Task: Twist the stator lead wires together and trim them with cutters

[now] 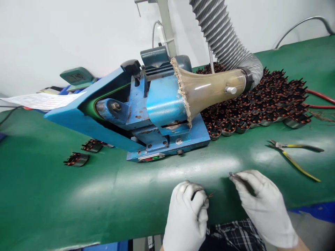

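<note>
My left hand [186, 214], in a white glove, is curled closed near the table's front edge. Thin copper-coloured wires [210, 195] poke out beside its thumb, and a dark sliver shows between the fingers; the rest of what it holds is hidden. To its right, my right hand [261, 205], also gloved, pinches thumb and forefinger together. At those tips is a small dark spot [231, 174], too small to name. Diagonal cutters [284, 148] with yellow-and-black handles lie spread on the green table beyond the right hand.
A blue belt-driven machine [167, 101] stands ahead, its funnel-shaped hood [209, 89] joined to a grey corrugated hose [222, 35]. Many wire-wound motor stators [261, 101] are massed behind at right. A few more stators [76, 159] sit at left. A red cable [320, 96] lies far right.
</note>
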Demonstrator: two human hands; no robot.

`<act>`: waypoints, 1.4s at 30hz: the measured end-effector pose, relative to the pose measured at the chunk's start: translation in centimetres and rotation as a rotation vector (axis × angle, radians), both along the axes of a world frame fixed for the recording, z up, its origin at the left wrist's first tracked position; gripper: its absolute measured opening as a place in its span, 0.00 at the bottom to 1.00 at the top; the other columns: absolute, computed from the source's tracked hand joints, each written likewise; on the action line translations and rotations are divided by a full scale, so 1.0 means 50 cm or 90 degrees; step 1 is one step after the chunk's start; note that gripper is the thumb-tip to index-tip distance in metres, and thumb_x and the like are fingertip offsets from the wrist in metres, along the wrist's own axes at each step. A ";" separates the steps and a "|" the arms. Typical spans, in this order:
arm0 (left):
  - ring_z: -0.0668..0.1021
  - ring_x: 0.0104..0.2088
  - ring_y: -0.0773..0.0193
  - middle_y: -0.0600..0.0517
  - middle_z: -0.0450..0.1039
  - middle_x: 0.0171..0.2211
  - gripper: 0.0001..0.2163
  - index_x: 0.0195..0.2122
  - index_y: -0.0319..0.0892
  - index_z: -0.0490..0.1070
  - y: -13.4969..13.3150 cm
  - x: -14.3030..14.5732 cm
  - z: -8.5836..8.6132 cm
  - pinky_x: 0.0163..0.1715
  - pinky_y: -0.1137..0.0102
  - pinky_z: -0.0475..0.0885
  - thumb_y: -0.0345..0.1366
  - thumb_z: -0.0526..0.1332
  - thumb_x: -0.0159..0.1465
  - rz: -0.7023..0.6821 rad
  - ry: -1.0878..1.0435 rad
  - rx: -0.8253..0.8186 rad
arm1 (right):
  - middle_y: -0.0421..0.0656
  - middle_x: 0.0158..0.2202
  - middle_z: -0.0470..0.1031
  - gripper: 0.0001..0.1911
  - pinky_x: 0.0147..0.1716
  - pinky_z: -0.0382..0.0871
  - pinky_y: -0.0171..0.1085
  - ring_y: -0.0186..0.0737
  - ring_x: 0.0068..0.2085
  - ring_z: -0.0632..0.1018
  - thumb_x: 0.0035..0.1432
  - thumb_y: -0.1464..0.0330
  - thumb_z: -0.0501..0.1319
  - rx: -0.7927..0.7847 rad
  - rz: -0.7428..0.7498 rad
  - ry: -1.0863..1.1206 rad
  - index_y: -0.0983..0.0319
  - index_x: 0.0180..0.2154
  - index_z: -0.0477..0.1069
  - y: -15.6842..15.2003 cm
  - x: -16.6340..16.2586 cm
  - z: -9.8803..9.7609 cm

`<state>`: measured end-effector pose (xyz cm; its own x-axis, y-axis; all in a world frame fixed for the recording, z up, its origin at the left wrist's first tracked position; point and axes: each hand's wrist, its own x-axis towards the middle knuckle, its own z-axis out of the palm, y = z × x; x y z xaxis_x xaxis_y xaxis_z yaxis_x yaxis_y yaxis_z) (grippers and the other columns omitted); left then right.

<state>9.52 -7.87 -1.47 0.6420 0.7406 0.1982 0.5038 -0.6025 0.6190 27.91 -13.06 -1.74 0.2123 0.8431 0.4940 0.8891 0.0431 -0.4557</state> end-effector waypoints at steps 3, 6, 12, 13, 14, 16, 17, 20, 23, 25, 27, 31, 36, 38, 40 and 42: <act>0.69 0.38 0.59 0.51 0.69 0.35 0.12 0.33 0.44 0.67 0.000 -0.001 0.001 0.46 0.57 0.64 0.23 0.51 0.51 0.001 -0.012 0.012 | 0.43 0.30 0.73 0.03 0.31 0.71 0.35 0.37 0.30 0.75 0.60 0.73 0.57 -0.001 0.083 0.082 0.62 0.35 0.68 -0.003 0.014 0.013; 0.69 0.38 0.59 0.52 0.69 0.35 0.13 0.35 0.44 0.68 0.001 -0.001 0.001 0.47 0.56 0.64 0.23 0.51 0.52 -0.004 -0.020 0.022 | 0.43 0.33 0.74 0.07 0.36 0.73 0.35 0.37 0.36 0.76 0.59 0.76 0.56 0.006 0.191 0.116 0.60 0.39 0.67 0.000 -0.003 0.019; 0.70 0.37 0.58 0.50 0.70 0.35 0.12 0.35 0.43 0.67 0.004 0.000 0.000 0.43 0.57 0.67 0.25 0.51 0.53 0.000 -0.012 0.057 | 0.43 0.34 0.74 0.10 0.32 0.74 0.37 0.40 0.33 0.76 0.58 0.78 0.52 -0.137 0.326 0.034 0.60 0.38 0.67 0.022 -0.039 0.015; 0.70 0.37 0.58 0.50 0.70 0.35 0.12 0.35 0.43 0.67 0.004 0.000 0.000 0.43 0.57 0.68 0.26 0.51 0.52 0.003 -0.011 0.061 | 0.43 0.33 0.74 0.10 0.30 0.73 0.38 0.40 0.31 0.75 0.57 0.79 0.53 -0.160 0.345 0.003 0.60 0.37 0.67 0.025 -0.041 0.011; 0.71 0.37 0.58 0.50 0.70 0.35 0.12 0.36 0.43 0.67 0.004 0.001 0.000 0.43 0.57 0.68 0.26 0.51 0.52 0.005 -0.011 0.062 | 0.43 0.31 0.74 0.10 0.28 0.72 0.38 0.40 0.29 0.75 0.55 0.79 0.53 -0.170 0.360 -0.032 0.61 0.36 0.67 0.028 -0.042 0.007; 0.72 0.37 0.58 0.50 0.70 0.35 0.12 0.36 0.43 0.66 0.004 0.000 0.000 0.43 0.57 0.69 0.25 0.51 0.52 0.010 -0.003 0.058 | 0.42 0.27 0.72 0.10 0.24 0.70 0.38 0.40 0.25 0.73 0.52 0.80 0.54 -0.172 0.379 -0.103 0.61 0.34 0.67 0.031 -0.042 -0.001; 0.72 0.37 0.58 0.51 0.70 0.35 0.13 0.37 0.44 0.66 0.004 -0.001 -0.001 0.44 0.57 0.69 0.25 0.50 0.52 0.008 -0.002 0.058 | 0.41 0.26 0.71 0.10 0.22 0.68 0.38 0.40 0.24 0.72 0.51 0.80 0.54 -0.171 0.381 -0.132 0.61 0.33 0.67 0.032 -0.042 -0.005; 0.73 0.42 0.60 0.50 0.70 0.41 0.14 0.39 0.45 0.64 -0.001 -0.007 -0.017 0.47 0.60 0.69 0.24 0.52 0.54 0.011 -0.028 0.073 | 0.40 0.24 0.69 0.10 0.23 0.68 0.38 0.40 0.23 0.71 0.52 0.79 0.54 -0.183 0.356 -0.140 0.61 0.33 0.66 0.029 -0.041 -0.015; 0.69 0.52 0.53 0.43 0.63 0.51 0.23 0.47 0.42 0.61 -0.006 -0.020 -0.052 0.47 0.60 0.71 0.31 0.60 0.48 0.133 -0.073 0.103 | 0.41 0.27 0.70 0.10 0.26 0.70 0.38 0.40 0.25 0.73 0.54 0.79 0.53 -0.198 0.324 -0.077 0.61 0.36 0.66 0.026 -0.045 -0.023; 0.69 0.52 0.46 0.38 0.62 0.52 0.33 0.51 0.39 0.60 -0.005 -0.031 -0.078 0.46 0.55 0.71 0.34 0.63 0.41 0.202 -0.043 0.125 | 0.42 0.28 0.71 0.12 0.26 0.70 0.37 0.41 0.26 0.75 0.54 0.80 0.51 -0.195 0.303 -0.066 0.61 0.38 0.67 0.025 -0.050 -0.027; 0.72 0.49 0.44 0.39 0.67 0.49 0.33 0.48 0.40 0.63 -0.001 -0.042 -0.097 0.45 0.52 0.71 0.34 0.67 0.37 0.191 -0.007 0.144 | 0.43 0.28 0.71 0.17 0.26 0.70 0.37 0.40 0.26 0.74 0.52 0.81 0.50 -0.177 0.279 -0.090 0.61 0.40 0.67 0.022 -0.055 -0.029; 0.75 0.46 0.47 0.42 0.72 0.46 0.33 0.47 0.43 0.65 0.000 -0.056 -0.100 0.43 0.56 0.74 0.34 0.71 0.38 0.147 -0.056 0.114 | 0.43 0.24 0.68 0.23 0.20 0.68 0.35 0.40 0.22 0.72 0.47 0.83 0.47 -0.099 0.265 -0.165 0.62 0.41 0.69 0.013 -0.060 -0.012; 0.80 0.33 0.62 0.50 0.76 0.40 0.27 0.49 0.45 0.66 -0.020 -0.040 -0.049 0.32 0.71 0.78 0.25 0.65 0.46 0.185 -0.195 -0.248 | 0.42 0.24 0.68 0.16 0.19 0.67 0.32 0.38 0.22 0.72 0.53 0.81 0.47 -0.064 0.272 -0.058 0.60 0.33 0.70 0.008 -0.060 0.022; 0.80 0.30 0.63 0.50 0.77 0.38 0.22 0.45 0.44 0.68 -0.025 -0.036 -0.024 0.28 0.73 0.77 0.22 0.63 0.48 0.184 -0.233 -0.301 | 0.43 0.27 0.71 0.15 0.24 0.70 0.31 0.37 0.26 0.74 0.55 0.80 0.48 -0.056 0.274 0.051 0.58 0.33 0.70 0.010 -0.061 0.027; 0.78 0.23 0.67 0.50 0.77 0.33 0.13 0.42 0.42 0.70 -0.026 -0.039 -0.002 0.21 0.75 0.75 0.26 0.59 0.56 0.192 -0.231 -0.260 | 0.42 0.29 0.73 0.13 0.29 0.72 0.31 0.37 0.30 0.76 0.56 0.78 0.51 -0.087 0.264 0.153 0.58 0.33 0.70 0.014 -0.061 0.031; 0.77 0.23 0.67 0.48 0.75 0.32 0.11 0.43 0.39 0.71 -0.025 -0.047 0.015 0.21 0.74 0.75 0.34 0.54 0.62 0.200 -0.221 -0.188 | 0.41 0.27 0.75 0.11 0.31 0.73 0.32 0.39 0.31 0.77 0.53 0.78 0.54 -0.158 0.249 0.231 0.58 0.30 0.72 0.016 -0.060 0.037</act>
